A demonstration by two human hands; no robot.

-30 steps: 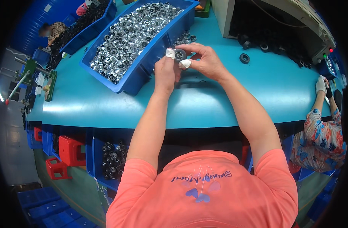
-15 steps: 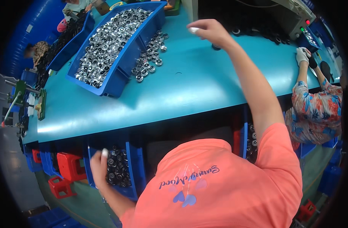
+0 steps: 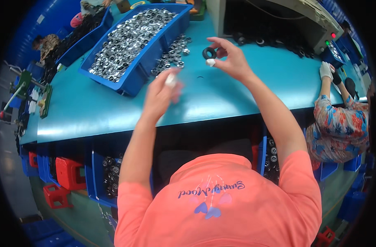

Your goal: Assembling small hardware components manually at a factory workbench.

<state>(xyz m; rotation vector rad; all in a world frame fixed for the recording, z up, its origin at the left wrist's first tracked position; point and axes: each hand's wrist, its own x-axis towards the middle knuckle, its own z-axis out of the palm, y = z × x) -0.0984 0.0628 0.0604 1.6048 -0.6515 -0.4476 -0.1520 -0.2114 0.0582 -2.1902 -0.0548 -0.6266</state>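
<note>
My right hand [image 3: 232, 61] is raised over the turquoise table, pinching a black ring [image 3: 204, 52] between thumb and finger. A white cover wraps its thumb tip. My left hand [image 3: 159, 98] is above the table's front part, close to a loose group of silver round parts [image 3: 179, 48]. Motion blurs its fingers, so I cannot make out whether they hold anything; white shows on its thumb too. To its upper left stands a long blue bin [image 3: 135, 81] heaped with silver and black round parts [image 3: 132, 43].
A grey machine housing [image 3: 278, 9] with red and green lights stands at the back right, black rings [image 3: 274, 44] heaped beneath it. Blue bins [image 3: 98, 177] of dark round parts sit below the table edge. A co-worker's gloved hand [image 3: 325, 71] rests at the right.
My left hand has risen from beside the lower left bin to above the table. My right hand has moved slightly down, and a black ring now shows in its fingers.
</note>
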